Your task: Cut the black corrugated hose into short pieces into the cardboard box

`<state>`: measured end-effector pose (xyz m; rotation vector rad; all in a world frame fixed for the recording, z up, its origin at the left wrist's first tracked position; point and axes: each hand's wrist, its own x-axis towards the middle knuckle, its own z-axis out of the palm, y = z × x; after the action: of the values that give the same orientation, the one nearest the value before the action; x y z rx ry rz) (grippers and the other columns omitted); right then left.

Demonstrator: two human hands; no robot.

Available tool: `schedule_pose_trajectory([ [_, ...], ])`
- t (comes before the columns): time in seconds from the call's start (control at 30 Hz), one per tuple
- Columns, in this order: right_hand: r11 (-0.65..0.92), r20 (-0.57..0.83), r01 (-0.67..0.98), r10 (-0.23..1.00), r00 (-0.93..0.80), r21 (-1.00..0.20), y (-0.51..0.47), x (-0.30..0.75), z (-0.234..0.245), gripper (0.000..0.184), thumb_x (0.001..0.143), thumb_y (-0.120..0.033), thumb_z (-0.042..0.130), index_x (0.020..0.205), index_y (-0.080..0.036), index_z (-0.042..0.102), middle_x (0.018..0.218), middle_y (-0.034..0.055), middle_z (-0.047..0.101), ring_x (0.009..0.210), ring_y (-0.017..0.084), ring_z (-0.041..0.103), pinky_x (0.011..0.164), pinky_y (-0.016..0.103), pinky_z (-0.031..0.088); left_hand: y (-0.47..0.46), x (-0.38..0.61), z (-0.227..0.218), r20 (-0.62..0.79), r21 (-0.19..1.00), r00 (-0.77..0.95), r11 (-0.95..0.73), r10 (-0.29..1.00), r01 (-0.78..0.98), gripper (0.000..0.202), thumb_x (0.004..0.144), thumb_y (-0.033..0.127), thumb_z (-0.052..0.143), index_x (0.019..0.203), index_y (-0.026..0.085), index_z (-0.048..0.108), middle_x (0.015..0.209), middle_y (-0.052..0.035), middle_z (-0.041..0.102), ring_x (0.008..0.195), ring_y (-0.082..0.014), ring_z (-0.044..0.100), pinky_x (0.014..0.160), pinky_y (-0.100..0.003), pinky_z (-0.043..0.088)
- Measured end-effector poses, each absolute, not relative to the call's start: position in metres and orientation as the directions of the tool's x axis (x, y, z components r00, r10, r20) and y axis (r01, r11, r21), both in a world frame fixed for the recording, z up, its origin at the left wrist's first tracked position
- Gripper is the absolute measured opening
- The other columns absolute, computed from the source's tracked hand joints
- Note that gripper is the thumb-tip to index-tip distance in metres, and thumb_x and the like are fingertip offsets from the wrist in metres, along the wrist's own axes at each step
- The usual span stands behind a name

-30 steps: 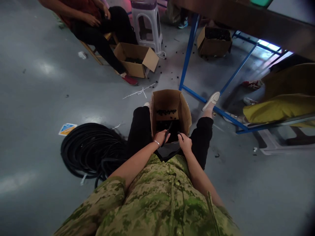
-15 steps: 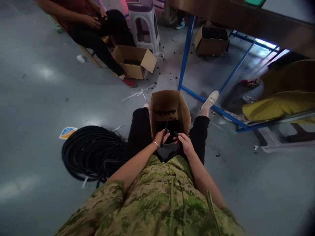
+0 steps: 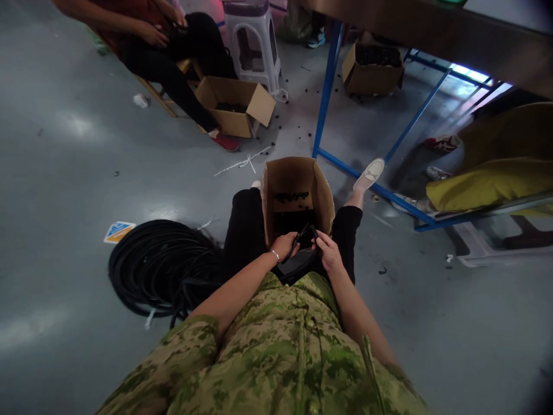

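My left hand [image 3: 286,246], with a bracelet at the wrist, is closed round black scissors [image 3: 302,233] that point up and to the right. Pinched in my right hand [image 3: 327,251] is the end of a black rubber strip [image 3: 314,231], close beside the scissors' tip. Both hands are over the near side of an open cardboard box [image 3: 298,168] between my legs. Small black pieces [image 3: 291,197] lie on a flap or ledge inside it; its lower part is dark. On the floor to the left is a large coil of black tubing or strip [image 3: 147,271].
A seated person [image 3: 173,75] is at upper left by another cardboard box [image 3: 233,124] and a plastic stool [image 3: 253,40]. A blue-framed table [image 3: 324,92] stands at upper right, with a box [image 3: 371,80] beneath. Black bits and white string [image 3: 244,164] lie on the floor.
The scissors have swung from pointing upward to slanting right, toward the strip. My right hand has stayed near its place, with the strip's end turned more upright.
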<state>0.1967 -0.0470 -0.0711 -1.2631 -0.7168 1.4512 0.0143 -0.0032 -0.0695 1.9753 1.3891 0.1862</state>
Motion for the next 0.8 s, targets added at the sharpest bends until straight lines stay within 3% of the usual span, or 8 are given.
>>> schedule_pose_trajectory([
  [0.27, -0.233, -0.255, -0.214, 0.963, 0.084, -0.949, -0.053, 0.203, -0.071, 0.043, 0.075, -0.042, 0.068, 0.112, -0.019, 0.071, 0.078, 0.0017, 0.067, 0.062, 0.013, 0.055, 0.066, 0.030, 0.047, 0.001, 0.020, -0.055, -0.271, 0.479, 0.583, -0.419, 0.766, 0.772, 0.025, 0.079, 0.019, 0.057, 0.103, 0.017, 0.062, 0.103, -0.0100, 0.069, 0.097, -0.0232, 0.066, 0.088, -0.031, 0.047],
  [0.8, -0.240, -0.241, -0.042, 0.970, 0.023, -0.970, -0.052, 0.200, -0.071, 0.039, 0.078, -0.043, 0.063, 0.109, -0.021, 0.071, 0.079, 0.0030, 0.069, 0.062, 0.016, 0.059, 0.067, 0.031, 0.050, -0.001, 0.019, -0.062, -0.264, 0.532, 0.551, -0.356, 0.792, 0.768, 0.019, 0.079, 0.018, 0.058, 0.097, 0.019, 0.065, 0.099, -0.0078, 0.071, 0.094, -0.0226, 0.067, 0.086, -0.030, 0.047],
])
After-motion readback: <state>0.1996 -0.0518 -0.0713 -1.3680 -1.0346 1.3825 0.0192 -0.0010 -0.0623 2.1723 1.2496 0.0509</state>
